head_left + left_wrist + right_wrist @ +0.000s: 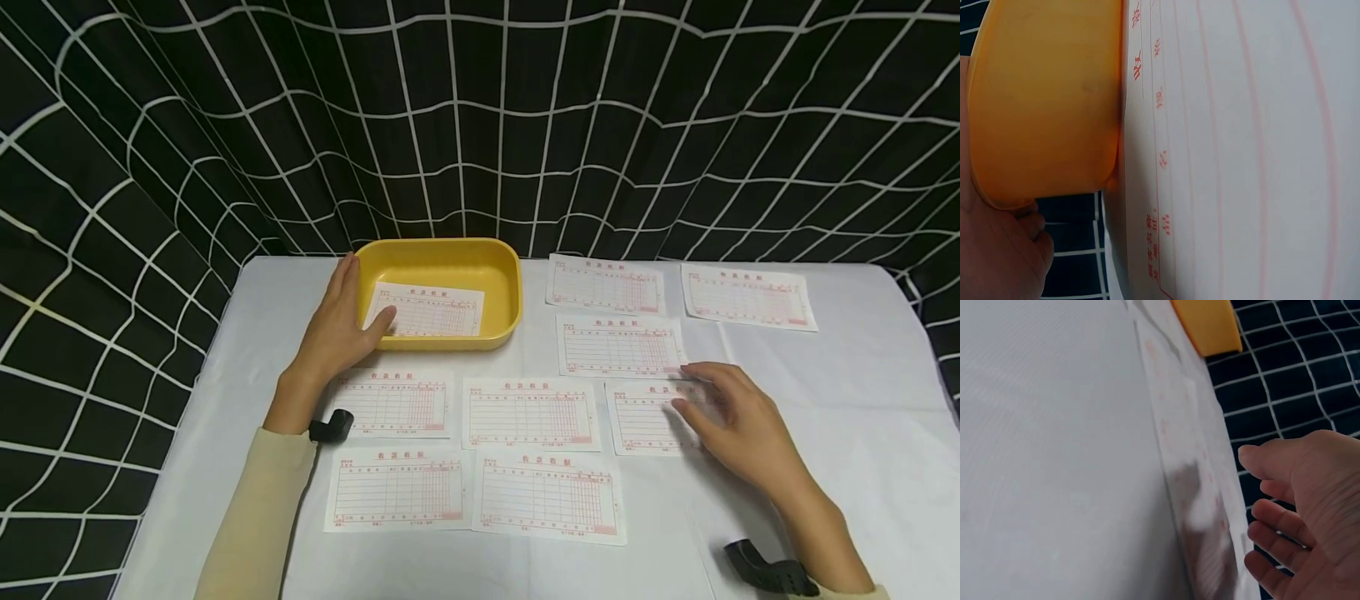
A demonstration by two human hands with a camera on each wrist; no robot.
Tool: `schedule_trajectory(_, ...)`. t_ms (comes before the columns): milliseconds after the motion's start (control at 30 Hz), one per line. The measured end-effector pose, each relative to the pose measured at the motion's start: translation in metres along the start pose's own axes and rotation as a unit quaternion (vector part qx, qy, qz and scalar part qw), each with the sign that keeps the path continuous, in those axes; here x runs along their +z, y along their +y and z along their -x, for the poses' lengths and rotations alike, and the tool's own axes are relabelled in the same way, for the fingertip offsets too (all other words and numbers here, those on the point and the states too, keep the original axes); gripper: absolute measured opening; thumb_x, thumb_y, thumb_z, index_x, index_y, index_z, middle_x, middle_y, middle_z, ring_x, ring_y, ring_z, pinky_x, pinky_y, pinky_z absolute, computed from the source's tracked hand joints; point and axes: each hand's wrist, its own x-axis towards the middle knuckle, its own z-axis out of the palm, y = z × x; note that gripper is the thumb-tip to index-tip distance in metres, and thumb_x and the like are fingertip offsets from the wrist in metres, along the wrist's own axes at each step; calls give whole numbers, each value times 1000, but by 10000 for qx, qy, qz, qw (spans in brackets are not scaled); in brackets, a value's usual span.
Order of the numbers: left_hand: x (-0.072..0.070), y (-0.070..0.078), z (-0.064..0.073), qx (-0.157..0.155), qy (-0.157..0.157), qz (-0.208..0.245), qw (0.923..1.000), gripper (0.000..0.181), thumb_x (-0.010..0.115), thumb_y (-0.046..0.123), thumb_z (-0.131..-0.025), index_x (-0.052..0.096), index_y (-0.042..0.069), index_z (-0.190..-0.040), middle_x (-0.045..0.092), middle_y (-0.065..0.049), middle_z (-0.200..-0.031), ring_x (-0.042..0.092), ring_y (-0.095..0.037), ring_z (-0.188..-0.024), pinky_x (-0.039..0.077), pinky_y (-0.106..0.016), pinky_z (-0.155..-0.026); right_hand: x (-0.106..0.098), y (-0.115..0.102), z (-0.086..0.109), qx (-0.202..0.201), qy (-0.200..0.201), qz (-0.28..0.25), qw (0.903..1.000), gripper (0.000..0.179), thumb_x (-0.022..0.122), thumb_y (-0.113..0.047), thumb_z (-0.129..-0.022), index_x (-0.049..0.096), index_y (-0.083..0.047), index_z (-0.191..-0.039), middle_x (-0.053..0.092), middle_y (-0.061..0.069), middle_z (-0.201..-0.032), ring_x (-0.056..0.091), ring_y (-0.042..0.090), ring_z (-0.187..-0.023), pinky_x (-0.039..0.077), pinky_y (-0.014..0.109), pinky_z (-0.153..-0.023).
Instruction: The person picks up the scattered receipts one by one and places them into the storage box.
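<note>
My left hand [333, 329] holds the left end of a yellow plastic tray [457, 342], its thumb over the front rim and the other fingers along the outside. In the left wrist view, fingertips curl below the tray's rim. One receipt slip [431, 310] with red print lies inside. On the right, my right hand [742, 429] hovers with loosely bent fingers and nothing in them. Beneath it lies another receipt slip [647, 425], its right part hidden by the hand. The right wrist view shows the thumb and fingers apart, above the slips.
More receipt slips lie on the white cloth: two in front [397, 492] [547, 498], two in the middle row [405, 404] [529, 414], and others at right [621, 346] [606, 283] [748, 296]. A black curtain with white grid lines [480, 125] stands behind the table.
</note>
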Motion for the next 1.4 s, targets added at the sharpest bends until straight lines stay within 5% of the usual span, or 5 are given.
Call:
schedule_trajectory(167, 0, 0, 0, -2, 8, 7, 10000, 98, 60, 50, -100, 8, 5, -171, 9, -13, -180, 24, -38, -164, 28, -59, -130, 0, 9, 6, 42, 46, 104, 9999, 47, 84, -10, -88, 67, -4, -131, 65, 19, -133, 60, 47, -126, 28, 5, -108)
schedule_trajectory(267, -1, 1, 1, 3, 9, 21, 10000, 98, 60, 50, -100, 9, 5, -171, 9, -13, -180, 25, -38, -164, 29, -58, -130, -2, 13, 9, 192, -6, 168, 9997, 48, 84, -11, -88, 65, -3, -132, 63, 23, -136, 57, 50, -130, 41, 34, -119)
schedule_trajectory(400, -1, 2, 1, -15, 1, 22, 10000, 98, 60, 50, -100, 9, 5, -171, 9, -13, -180, 25, -38, -164, 29, -59, -130, -5, 19, 11, 339, -74, 210, 9992, 50, 83, -10, -89, 64, 0, -133, 61, 28, -138, 53, 56, -132, 39, 70, -107)
schedule_trajectory(967, 1, 1, 1, -30, 5, 45, 10000, 98, 61, 47, -99, 8, 6, -171, 8, -13, -180, 23, -37, -164, 28, -59, -131, -8, 37, 22, 645, -117, 519, 9965, 54, 84, -14, -89, 61, 3, -136, 56, 33, -142, 50, 58, -131, 41, 72, -103)
schedule_trajectory(1400, 0, 0, 1, 27, 62, 33, 10000, 98, 62, 47, -99, 9, 5, -171, 9, -14, -180, 24, -37, -164, 28, -58, -130, -7, 40, 29, 822, -364, 676, 9937, 73, 76, -28, -97, 46, 2, -156, 45, 39, -156, 42, 62, -142, 31, 76, -115)
